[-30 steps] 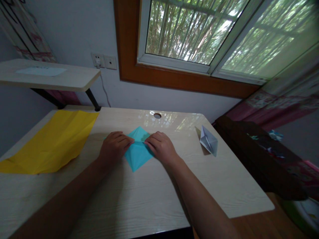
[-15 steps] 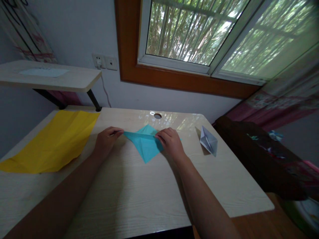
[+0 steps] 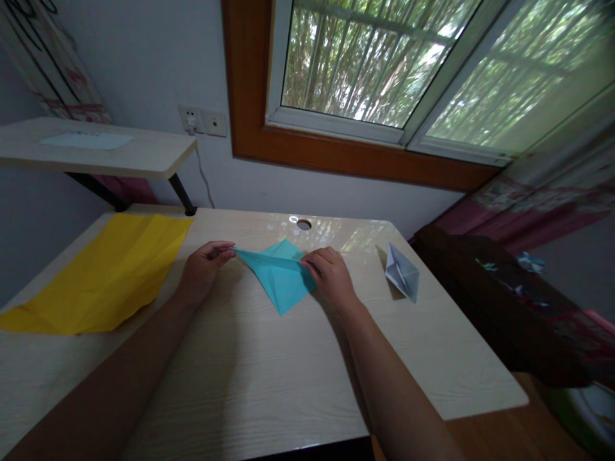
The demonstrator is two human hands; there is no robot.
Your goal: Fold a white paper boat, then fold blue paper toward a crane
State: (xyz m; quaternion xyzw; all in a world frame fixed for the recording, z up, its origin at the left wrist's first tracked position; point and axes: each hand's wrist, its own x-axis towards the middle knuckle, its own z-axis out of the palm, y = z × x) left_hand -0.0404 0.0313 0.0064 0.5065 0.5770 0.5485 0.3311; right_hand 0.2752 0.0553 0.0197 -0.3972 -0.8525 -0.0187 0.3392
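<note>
Pulling the two side corners apart, the folded blue paper (image 3: 281, 278) is held just above the pale wooden table (image 3: 269, 378), a little above the middle of the frame. Its left tip is pinched between thumb and fingers of the left hand (image 3: 204, 269); its right corner is pinched the same way by the right hand (image 3: 331, 275). The lower point of the paper hangs toward the bottom of the frame, close to the tabletop.

For the step to be done well, an even pull from both sides would seem to be called for, so that the middle crease stays straight and the thin sheet is not torn at the pinched corners. The corners are best gripped near their tips, and the paper is best kept low over the table, so that it can be flattened cleanly along its existing folds.

A large yellow sheet (image 3: 103, 272), creased, is spread at the left of the table. A small grey paper boat (image 3: 402, 272) is set at the right, well apart from the hands. A cable hole (image 3: 303, 224) is seen near the far edge. A raised shelf (image 3: 96, 150) is at upper left, wall sockets (image 3: 202, 120) beside it, and a wood-framed window (image 3: 384, 64) fills the upper right, with greenery outside.
</note>
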